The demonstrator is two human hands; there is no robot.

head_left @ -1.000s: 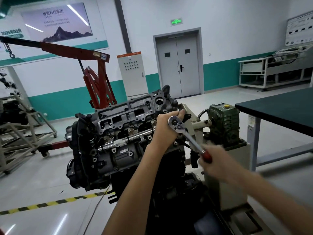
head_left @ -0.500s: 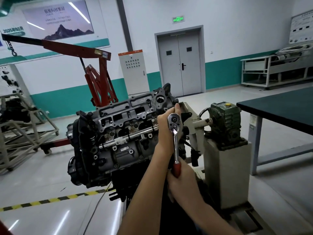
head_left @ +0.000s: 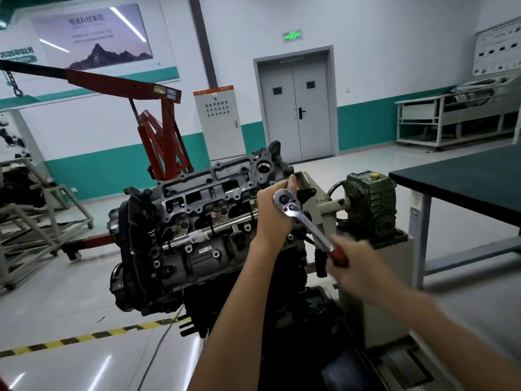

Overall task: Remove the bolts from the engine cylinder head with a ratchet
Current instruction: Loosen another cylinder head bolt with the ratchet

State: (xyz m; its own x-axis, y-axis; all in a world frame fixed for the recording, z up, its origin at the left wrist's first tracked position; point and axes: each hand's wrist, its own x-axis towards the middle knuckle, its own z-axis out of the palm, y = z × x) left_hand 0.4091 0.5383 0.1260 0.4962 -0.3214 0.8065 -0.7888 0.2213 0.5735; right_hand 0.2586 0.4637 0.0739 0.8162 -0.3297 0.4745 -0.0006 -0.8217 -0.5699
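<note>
Left hand (head_left: 275, 213) cupping ratchet head (head_left: 287, 201), fingers curled behind it against right end of cylinder head (head_left: 214, 198). Right hand (head_left: 352, 261) blurring, fingers wrapping red handle (head_left: 338, 256) low right. Bolt hiding behind ratchet head, on engine (head_left: 180, 249) mounted on stand beside gearbox (head_left: 372, 204). Advice: keeping socket pressed square, swinging handle in short arcs, avoiding side tilt so socket isn't slipping off bolt.

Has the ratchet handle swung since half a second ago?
Yes. The ratchet handle, gripped by the right hand, swung from hanging straight down out toward the green gearbox; its head stayed put.
</note>
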